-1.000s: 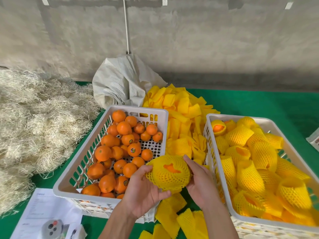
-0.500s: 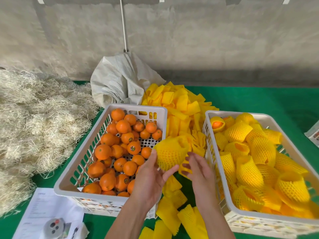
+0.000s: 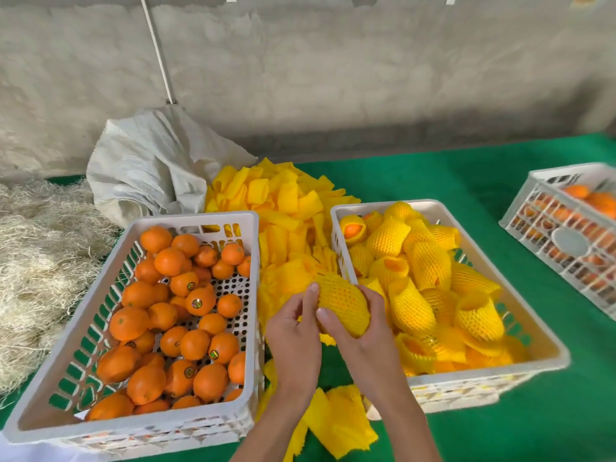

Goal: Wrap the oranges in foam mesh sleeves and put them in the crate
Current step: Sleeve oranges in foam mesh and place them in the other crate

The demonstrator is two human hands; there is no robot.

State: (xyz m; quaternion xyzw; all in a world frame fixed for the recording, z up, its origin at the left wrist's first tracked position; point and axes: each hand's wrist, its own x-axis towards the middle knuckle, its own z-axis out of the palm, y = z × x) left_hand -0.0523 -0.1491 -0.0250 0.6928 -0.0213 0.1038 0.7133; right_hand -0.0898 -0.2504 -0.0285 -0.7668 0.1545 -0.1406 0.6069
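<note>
Both hands hold one wrapped orange (image 3: pixel 345 300), a bulging yellow foam mesh sleeve whose fruit is hidden, in the gap between two white crates. My left hand (image 3: pixel 293 331) grips its left end with the thumb pointing up. My right hand (image 3: pixel 361 335) curls round its right side, thumb on the front. The left crate (image 3: pixel 196 218) holds several bare oranges (image 3: pixel 173 261). Beside the hands, the right crate (image 3: pixel 350 206) is piled with sleeved oranges (image 3: pixel 423 261).
A heap of loose yellow sleeves (image 3: pixel 283 198) lies behind the hands, and more sleeves (image 3: pixel 336 421) lie near the front edge. A white sack (image 3: pixel 150 161) and straw (image 3: pixel 40 261) are on the left. A third crate (image 3: pixel 546 208) of oranges stands far right on the green cloth.
The hands loosened around the wrapped orange half a second ago and now grip it again, nearer the right crate. The view has swung right, bringing the third crate into sight.
</note>
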